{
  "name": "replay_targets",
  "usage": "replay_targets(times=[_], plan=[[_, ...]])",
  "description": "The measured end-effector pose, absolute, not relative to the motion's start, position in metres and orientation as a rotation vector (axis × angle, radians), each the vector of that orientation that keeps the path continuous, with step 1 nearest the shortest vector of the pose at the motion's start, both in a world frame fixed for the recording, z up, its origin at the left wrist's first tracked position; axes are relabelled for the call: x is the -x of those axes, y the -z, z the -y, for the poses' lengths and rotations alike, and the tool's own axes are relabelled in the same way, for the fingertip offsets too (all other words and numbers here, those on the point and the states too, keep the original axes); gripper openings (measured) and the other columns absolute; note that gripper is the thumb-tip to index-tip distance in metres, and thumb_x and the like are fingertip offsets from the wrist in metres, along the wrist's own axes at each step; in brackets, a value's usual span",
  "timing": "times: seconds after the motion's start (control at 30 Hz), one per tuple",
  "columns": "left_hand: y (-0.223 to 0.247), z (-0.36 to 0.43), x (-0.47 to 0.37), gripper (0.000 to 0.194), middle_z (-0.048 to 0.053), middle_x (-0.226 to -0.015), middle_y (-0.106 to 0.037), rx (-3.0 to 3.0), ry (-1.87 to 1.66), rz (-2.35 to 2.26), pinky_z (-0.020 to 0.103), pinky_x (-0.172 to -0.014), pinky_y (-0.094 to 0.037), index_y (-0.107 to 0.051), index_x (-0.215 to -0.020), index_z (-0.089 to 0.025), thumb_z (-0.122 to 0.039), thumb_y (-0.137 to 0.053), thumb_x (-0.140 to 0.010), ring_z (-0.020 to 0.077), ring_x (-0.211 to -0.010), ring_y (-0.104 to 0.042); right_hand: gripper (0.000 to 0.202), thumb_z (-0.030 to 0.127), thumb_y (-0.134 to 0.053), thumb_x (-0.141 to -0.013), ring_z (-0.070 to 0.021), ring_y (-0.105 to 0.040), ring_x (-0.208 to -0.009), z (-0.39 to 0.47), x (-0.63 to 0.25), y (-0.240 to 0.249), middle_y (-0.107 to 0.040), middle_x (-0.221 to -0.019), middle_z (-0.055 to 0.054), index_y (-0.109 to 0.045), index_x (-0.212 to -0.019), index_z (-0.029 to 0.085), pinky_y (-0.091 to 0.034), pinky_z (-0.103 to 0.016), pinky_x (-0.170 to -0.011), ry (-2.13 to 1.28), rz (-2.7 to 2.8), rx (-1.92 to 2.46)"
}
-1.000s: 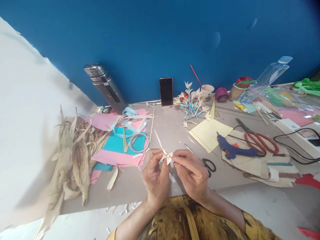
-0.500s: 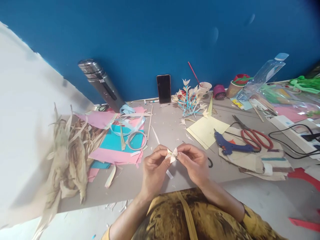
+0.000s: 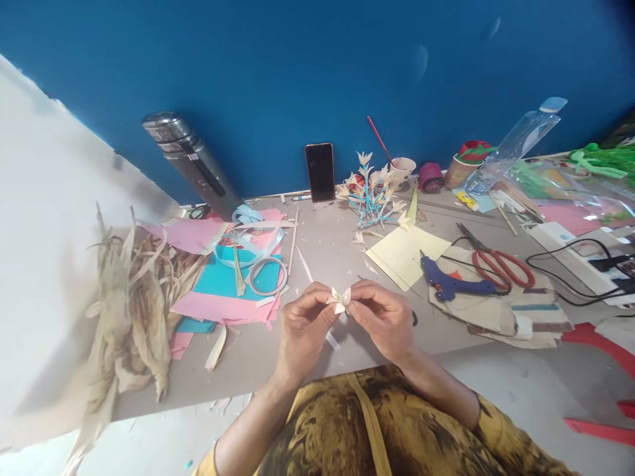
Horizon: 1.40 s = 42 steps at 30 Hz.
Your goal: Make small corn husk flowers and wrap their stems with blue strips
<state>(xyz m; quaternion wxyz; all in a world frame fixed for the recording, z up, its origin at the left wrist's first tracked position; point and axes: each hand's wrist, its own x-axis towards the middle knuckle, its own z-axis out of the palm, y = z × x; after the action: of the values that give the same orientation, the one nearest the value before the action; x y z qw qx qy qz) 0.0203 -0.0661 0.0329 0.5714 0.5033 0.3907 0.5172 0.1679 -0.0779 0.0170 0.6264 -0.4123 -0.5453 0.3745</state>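
Observation:
Between my two hands is a small cream-white flower (image 3: 340,301) with pointed petals, held just above the near part of the table. My left hand (image 3: 306,330) pinches its left side between thumb and fingers. On the other side, my right hand (image 3: 384,320) pinches it near the base, its thumb against the petals. The flower's underside is hidden by my fingers. Beyond my hands stands a bunch of similar pale flowers (image 3: 370,198) on blue-wrapped stems. Yellow paper sheets (image 3: 407,254) lie in front of that bunch.
At the right, a blue glue gun (image 3: 454,283) and red-handled scissors (image 3: 499,261) rest on cloth, near a power strip (image 3: 570,261) with cables. Dried husks (image 3: 126,317), pink and blue paper (image 3: 225,274) and a tape roll (image 3: 268,276) lie left. A flask (image 3: 196,168) and phone (image 3: 320,172) stand behind.
The flower has turned slightly between my fingertips, its petals now pointing more upward. Both hands keep their pinch. The whole view has shifted a little.

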Motion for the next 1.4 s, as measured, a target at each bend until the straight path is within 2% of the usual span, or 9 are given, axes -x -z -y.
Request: replay_targets(times=[0.3, 0.53, 0.8, 1.0, 1.17, 1.3, 1.4], plan=[[-0.029, 0.068, -0.027, 0.006, 0.0, -0.078, -0.055, -1.193, -1.198, -0.921, 0.025, -0.066, -0.042, -0.072, -0.077, -0.019, -0.021, -0.072, -0.084, 0.0118, -0.069, -0.052, 0.012, 0.009, -0.069, -0.085, -0.0152, -0.067, -0.075, 0.077, -0.17, -0.013, -0.072, -0.084, -0.005, -0.074, -0.087, 0.02, -0.055, -0.026, -0.064, -0.684, 1.328, 0.908], [-0.034, 0.071, -0.027, 0.006, 0.002, -0.087, -0.059, -1.499, -1.233, -1.113, 0.025, -0.07, -0.042, -0.073, -0.084, -0.02, -0.019, -0.067, -0.088, 0.014, -0.08, -0.055, 0.011, 0.01, -0.066, -0.087, -0.0148, -0.065, -0.071, 0.081, -0.169, -0.008, -0.07, -0.081, -0.004, -0.069, -0.088, 0.02, -0.051, -0.026, -0.061, -0.547, 1.332, 0.987], [-0.037, 0.071, -0.024, 0.005, 0.003, -0.092, -0.058, -1.44, -1.186, -0.965, 0.025, -0.073, -0.045, -0.072, -0.086, -0.021, -0.02, -0.067, -0.088, 0.0151, -0.084, -0.057, 0.01, 0.012, -0.064, -0.088, -0.0113, -0.058, -0.06, 0.088, -0.163, -0.01, -0.067, -0.076, -0.001, -0.064, -0.09, 0.021, -0.048, -0.024, -0.057, -0.402, 1.379, 1.035], [-0.037, 0.073, -0.023, 0.017, 0.005, -0.096, -0.06, -1.415, -1.147, -0.847, 0.028, -0.075, -0.049, -0.077, -0.101, -0.024, -0.021, -0.071, -0.086, 0.0163, -0.084, -0.06, 0.006, 0.017, -0.065, -0.089, -0.0108, -0.059, -0.056, 0.091, -0.165, -0.006, -0.07, -0.073, 0.001, -0.065, -0.092, 0.022, -0.049, -0.022, -0.055, -0.321, 1.318, 1.176], [-0.035, 0.072, -0.028, 0.017, 0.003, -0.091, -0.06, -1.249, -1.189, -0.89, 0.026, -0.073, -0.049, -0.078, -0.093, -0.023, -0.02, -0.08, -0.076, 0.0143, -0.08, -0.059, 0.004, 0.023, -0.068, -0.087, -0.011, -0.057, -0.052, 0.091, -0.163, -0.005, -0.07, -0.07, 0.001, -0.065, -0.087, 0.021, -0.048, -0.022, -0.051, -0.393, 1.262, 1.265], [-0.032, 0.07, -0.033, 0.008, 0.0, -0.084, -0.058, -1.028, -1.155, -0.874, 0.025, -0.075, -0.047, -0.076, -0.08, -0.019, -0.021, -0.082, -0.075, 0.0125, -0.078, -0.057, 0.005, 0.02, -0.069, -0.086, -0.0101, -0.057, -0.054, 0.089, -0.162, -0.008, -0.069, -0.07, 0.002, -0.064, -0.085, 0.021, -0.049, -0.022, -0.055, -0.35, 1.304, 1.2], [-0.03, 0.069, -0.035, 0.013, -0.001, -0.075, -0.056, -0.869, -1.125, -0.851, 0.024, -0.072, -0.045, -0.073, -0.072, -0.017, -0.023, -0.084, -0.072, 0.0111, -0.073, -0.053, 0.006, 0.016, -0.066, -0.089, -0.0103, -0.058, -0.056, 0.09, -0.162, -0.011, -0.068, -0.072, 0.001, -0.064, -0.087, 0.021, -0.048, -0.022, -0.055, -0.365, 1.334, 1.153]])
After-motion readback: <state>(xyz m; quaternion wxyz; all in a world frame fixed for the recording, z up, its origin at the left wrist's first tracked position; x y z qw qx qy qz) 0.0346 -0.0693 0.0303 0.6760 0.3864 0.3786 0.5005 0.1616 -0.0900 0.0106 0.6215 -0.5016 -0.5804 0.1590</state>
